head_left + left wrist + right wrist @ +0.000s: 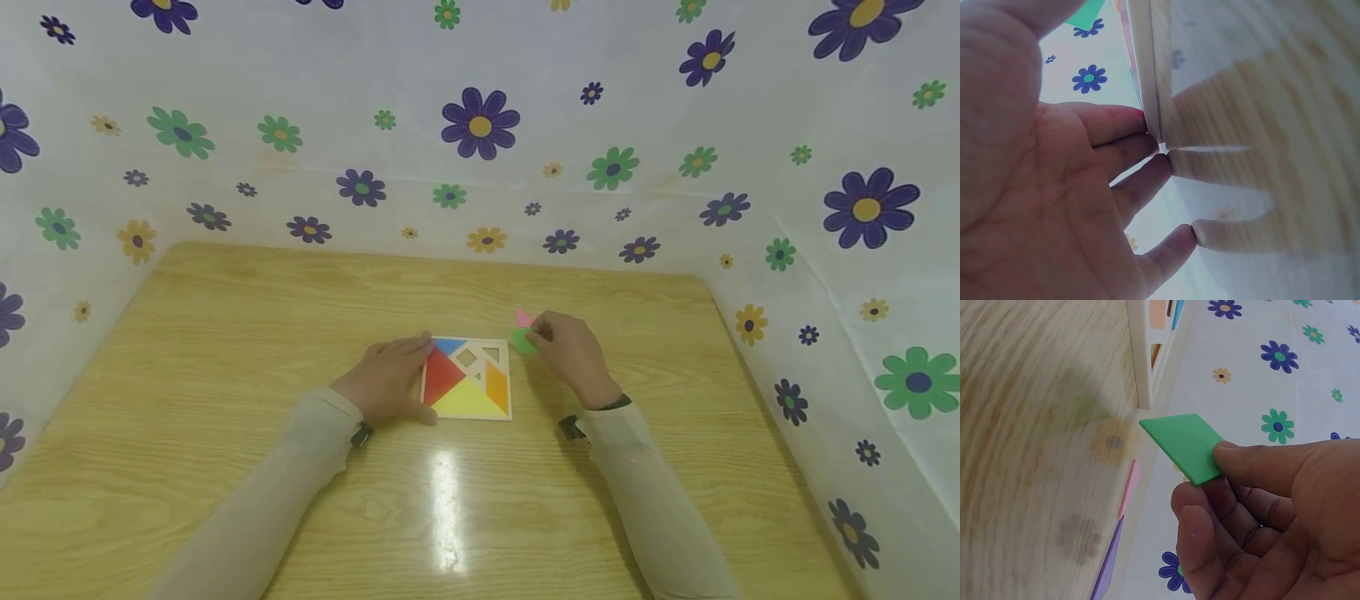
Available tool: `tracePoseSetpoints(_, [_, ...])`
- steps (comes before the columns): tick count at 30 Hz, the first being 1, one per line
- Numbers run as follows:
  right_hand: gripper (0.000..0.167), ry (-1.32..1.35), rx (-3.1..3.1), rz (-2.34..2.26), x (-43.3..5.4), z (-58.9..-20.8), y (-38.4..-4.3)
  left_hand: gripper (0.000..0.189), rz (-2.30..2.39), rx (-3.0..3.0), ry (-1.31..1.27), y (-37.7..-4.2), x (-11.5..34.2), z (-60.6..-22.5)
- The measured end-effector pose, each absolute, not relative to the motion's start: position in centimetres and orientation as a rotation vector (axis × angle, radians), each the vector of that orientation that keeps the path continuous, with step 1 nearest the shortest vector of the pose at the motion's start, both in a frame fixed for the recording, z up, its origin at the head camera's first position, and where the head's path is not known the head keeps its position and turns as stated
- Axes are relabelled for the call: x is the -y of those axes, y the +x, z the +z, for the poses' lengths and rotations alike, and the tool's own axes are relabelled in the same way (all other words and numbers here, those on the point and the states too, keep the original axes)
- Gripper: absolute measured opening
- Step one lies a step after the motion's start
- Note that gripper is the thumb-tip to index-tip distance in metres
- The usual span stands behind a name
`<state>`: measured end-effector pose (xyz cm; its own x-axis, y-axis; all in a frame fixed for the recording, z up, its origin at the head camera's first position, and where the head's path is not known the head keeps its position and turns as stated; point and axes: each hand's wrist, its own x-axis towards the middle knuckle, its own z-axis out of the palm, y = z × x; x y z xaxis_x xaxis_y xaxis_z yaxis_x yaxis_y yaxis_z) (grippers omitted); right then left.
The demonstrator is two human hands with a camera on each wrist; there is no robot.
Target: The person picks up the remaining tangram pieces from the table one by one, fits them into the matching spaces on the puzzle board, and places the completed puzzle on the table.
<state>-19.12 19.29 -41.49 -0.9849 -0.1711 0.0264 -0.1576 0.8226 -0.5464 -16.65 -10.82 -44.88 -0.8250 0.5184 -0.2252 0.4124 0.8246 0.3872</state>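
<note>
A white-framed tangram board [468, 415] lies on the table, holding a red triangle [444, 377], a yellow triangle [467, 400], a blue triangle [448, 345] and an orange parallelogram [496, 387]. Bare recesses show in its upper right part. My left hand [386, 379] rests along the board's left side, its extended fingers [1125, 150] touching the edge and the tabletop. Just right of the board, my right hand [573, 350] pinches a green square tangram piece [1185, 447] between thumb and fingers, tilted above the table.
A pink triangle [523, 318] lies on the table beyond the right hand. Near it, the right wrist view shows a purple piece [1109, 559], which the hand hides in the head view. Flower-printed sheeting [412, 150] walls the wooden table [300, 292] at the back and sides.
</note>
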Motion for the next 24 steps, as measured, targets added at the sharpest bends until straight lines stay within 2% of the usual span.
tracePoseSetpoints(24, [0.021, -0.240, -2.984, -0.841, -19.21, -41.47, -19.14, 0.117, 0.489, -2.679, 0.706, -16.85, 10.91, -45.35])
